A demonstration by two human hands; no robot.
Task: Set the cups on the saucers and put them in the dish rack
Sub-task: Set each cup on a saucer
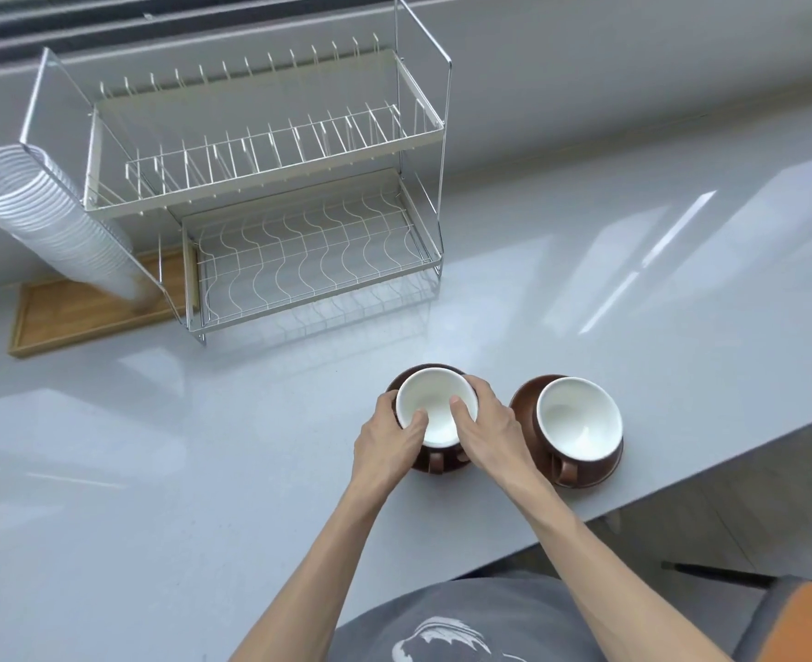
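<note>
Both cups already sit on saucers on the desk [203,470]. My left hand [387,444] and right hand [483,430] grip the left cup [435,406], thumbs inside its rim. Right cup [578,418] waits beside. Dish rack [270,183] holds nothing yet; both sets still to go in.

Head view looks steeply down, close over countertop [203,470].

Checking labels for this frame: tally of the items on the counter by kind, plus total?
Cups: 2, one gripped by left hand and right hand, the other untouched
Saucers: 2, one under the held cup, one under the other
Dish rack: 1
Wooden tray: 1
Stack of plastic cups: 1
Total: 7
</note>
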